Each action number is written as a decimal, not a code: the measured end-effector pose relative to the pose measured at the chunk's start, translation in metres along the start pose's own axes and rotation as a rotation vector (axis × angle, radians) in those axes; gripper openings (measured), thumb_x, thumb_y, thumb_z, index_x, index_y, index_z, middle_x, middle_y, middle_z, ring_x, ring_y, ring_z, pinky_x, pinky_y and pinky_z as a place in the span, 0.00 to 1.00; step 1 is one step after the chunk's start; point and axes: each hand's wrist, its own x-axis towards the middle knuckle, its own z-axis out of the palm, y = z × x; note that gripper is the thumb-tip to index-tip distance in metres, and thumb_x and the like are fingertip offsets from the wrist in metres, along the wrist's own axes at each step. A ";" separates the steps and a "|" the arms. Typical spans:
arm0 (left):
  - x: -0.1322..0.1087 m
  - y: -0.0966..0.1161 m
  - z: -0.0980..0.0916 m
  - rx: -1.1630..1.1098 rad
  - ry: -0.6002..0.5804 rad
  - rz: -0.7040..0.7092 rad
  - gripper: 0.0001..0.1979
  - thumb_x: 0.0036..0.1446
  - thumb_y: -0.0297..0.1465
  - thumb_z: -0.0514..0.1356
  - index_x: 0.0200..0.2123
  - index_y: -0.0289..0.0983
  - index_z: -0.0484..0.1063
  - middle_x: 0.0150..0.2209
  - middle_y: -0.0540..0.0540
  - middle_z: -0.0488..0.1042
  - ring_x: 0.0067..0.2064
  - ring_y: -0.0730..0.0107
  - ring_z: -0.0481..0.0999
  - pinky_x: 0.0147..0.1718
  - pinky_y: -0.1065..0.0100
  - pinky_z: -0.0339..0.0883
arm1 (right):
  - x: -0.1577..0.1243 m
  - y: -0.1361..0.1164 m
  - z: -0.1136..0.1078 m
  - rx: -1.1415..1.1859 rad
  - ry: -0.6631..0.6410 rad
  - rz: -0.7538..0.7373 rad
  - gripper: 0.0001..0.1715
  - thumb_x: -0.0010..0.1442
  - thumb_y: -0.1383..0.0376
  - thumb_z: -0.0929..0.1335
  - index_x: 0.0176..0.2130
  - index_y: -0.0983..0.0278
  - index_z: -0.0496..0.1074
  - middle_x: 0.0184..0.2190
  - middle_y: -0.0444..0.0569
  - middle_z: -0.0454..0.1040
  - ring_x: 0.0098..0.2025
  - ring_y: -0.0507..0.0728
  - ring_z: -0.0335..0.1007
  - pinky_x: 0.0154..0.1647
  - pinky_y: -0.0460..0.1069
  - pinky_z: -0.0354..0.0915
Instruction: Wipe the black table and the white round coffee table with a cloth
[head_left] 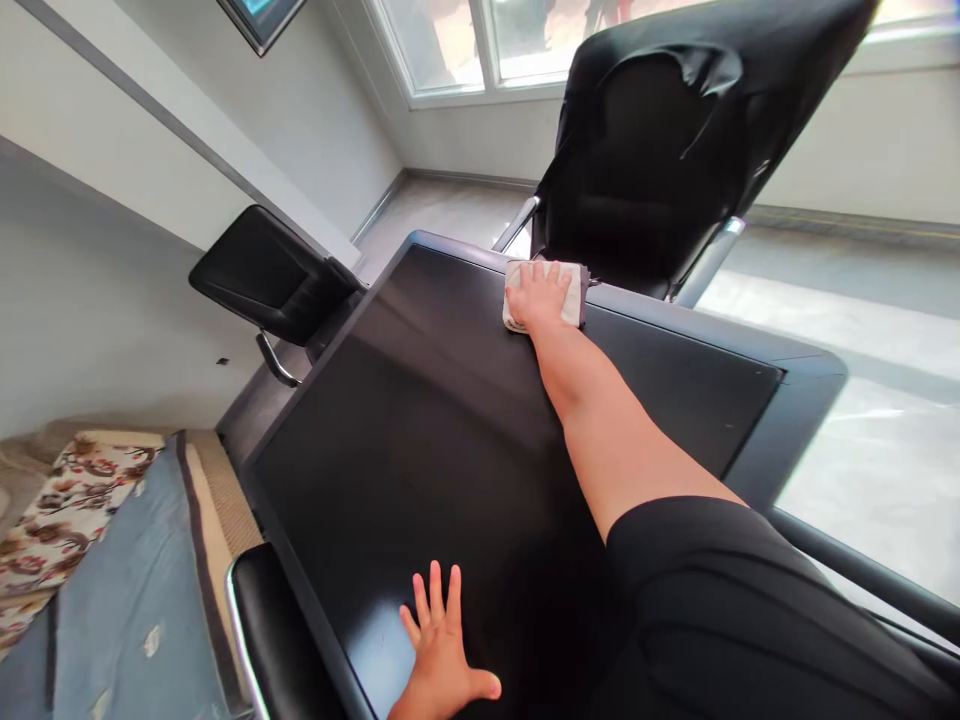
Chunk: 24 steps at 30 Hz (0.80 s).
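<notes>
Under my right hand [541, 292] is a folded cloth [573, 305], pale with a grey edge. The hand grips it from above and presses it down at the far edge of the black table [420, 400], with the arm stretched out. My left hand [441, 640] holds nothing; its fingers and thumb are spread wide over the near left part of the tabletop. Whether its palm touches the surface I cannot tell.
A large black chair [645, 160] stands close behind the far edge. Another black chair [262, 270] is at the left, and a chair armrest [281, 630] lies near the lower left edge. A sofa with a blue cover [135, 590] is beside it.
</notes>
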 end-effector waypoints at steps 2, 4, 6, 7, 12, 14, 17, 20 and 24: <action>-0.004 0.005 -0.007 0.000 0.010 0.008 0.84 0.34 0.44 0.78 0.83 0.45 0.26 0.81 0.45 0.06 0.76 0.36 0.00 0.73 0.28 0.11 | -0.017 0.026 -0.012 -0.017 0.021 0.014 0.49 0.76 0.43 0.51 0.83 0.66 0.49 0.84 0.62 0.47 0.83 0.82 0.34 0.78 0.83 0.34; -0.009 0.010 -0.015 -0.005 0.017 0.017 0.83 0.35 0.42 0.77 0.83 0.45 0.25 0.81 0.44 0.06 0.77 0.36 0.01 0.74 0.27 0.13 | -0.036 0.053 -0.024 -0.047 0.049 0.035 0.49 0.76 0.42 0.50 0.82 0.66 0.50 0.83 0.64 0.49 0.82 0.81 0.38 0.78 0.82 0.37; -0.012 0.013 -0.020 -0.010 0.023 0.026 0.82 0.36 0.41 0.77 0.83 0.46 0.24 0.81 0.44 0.07 0.78 0.35 0.03 0.74 0.26 0.15 | -0.057 0.080 -0.035 -0.081 0.070 0.063 0.49 0.77 0.42 0.50 0.81 0.67 0.53 0.81 0.67 0.53 0.80 0.81 0.43 0.77 0.81 0.42; -0.014 0.014 -0.022 -0.013 0.027 0.029 0.82 0.37 0.41 0.77 0.83 0.46 0.24 0.81 0.44 0.07 0.78 0.34 0.04 0.74 0.26 0.16 | -0.067 0.095 -0.041 -0.096 0.079 0.081 0.49 0.77 0.42 0.50 0.80 0.68 0.55 0.80 0.67 0.56 0.80 0.81 0.46 0.77 0.80 0.44; -0.014 0.012 -0.022 -0.036 0.076 0.060 0.82 0.39 0.39 0.77 0.83 0.48 0.24 0.81 0.44 0.07 0.80 0.34 0.06 0.74 0.24 0.20 | -0.130 0.179 -0.065 -0.159 0.109 0.175 0.49 0.76 0.40 0.49 0.78 0.67 0.59 0.76 0.68 0.61 0.77 0.79 0.52 0.76 0.78 0.49; -0.014 0.010 -0.021 -0.044 0.098 0.086 0.81 0.39 0.39 0.78 0.83 0.49 0.24 0.82 0.44 0.08 0.80 0.34 0.07 0.74 0.23 0.21 | -0.158 0.213 -0.077 -0.165 0.108 0.242 0.49 0.76 0.41 0.49 0.78 0.66 0.58 0.77 0.68 0.60 0.78 0.79 0.50 0.76 0.79 0.48; -0.015 0.009 -0.021 -0.064 0.110 0.116 0.81 0.40 0.39 0.78 0.83 0.50 0.24 0.81 0.45 0.07 0.80 0.34 0.07 0.73 0.22 0.22 | -0.201 0.254 -0.097 -0.132 0.082 0.348 0.49 0.75 0.40 0.50 0.80 0.64 0.55 0.80 0.67 0.55 0.81 0.78 0.44 0.77 0.81 0.44; -0.016 0.008 -0.020 -0.093 0.102 0.129 0.81 0.39 0.39 0.78 0.83 0.50 0.25 0.81 0.47 0.07 0.80 0.34 0.06 0.72 0.20 0.20 | -0.232 0.272 -0.109 -0.099 0.078 0.405 0.50 0.74 0.39 0.49 0.82 0.60 0.52 0.82 0.63 0.51 0.83 0.78 0.40 0.78 0.83 0.42; -0.016 0.008 -0.018 -0.130 0.068 0.141 0.82 0.37 0.40 0.78 0.83 0.51 0.25 0.80 0.49 0.06 0.79 0.34 0.04 0.71 0.21 0.15 | -0.238 0.265 -0.105 -0.089 0.106 0.480 0.52 0.73 0.39 0.48 0.83 0.61 0.50 0.83 0.65 0.47 0.84 0.79 0.35 0.79 0.82 0.39</action>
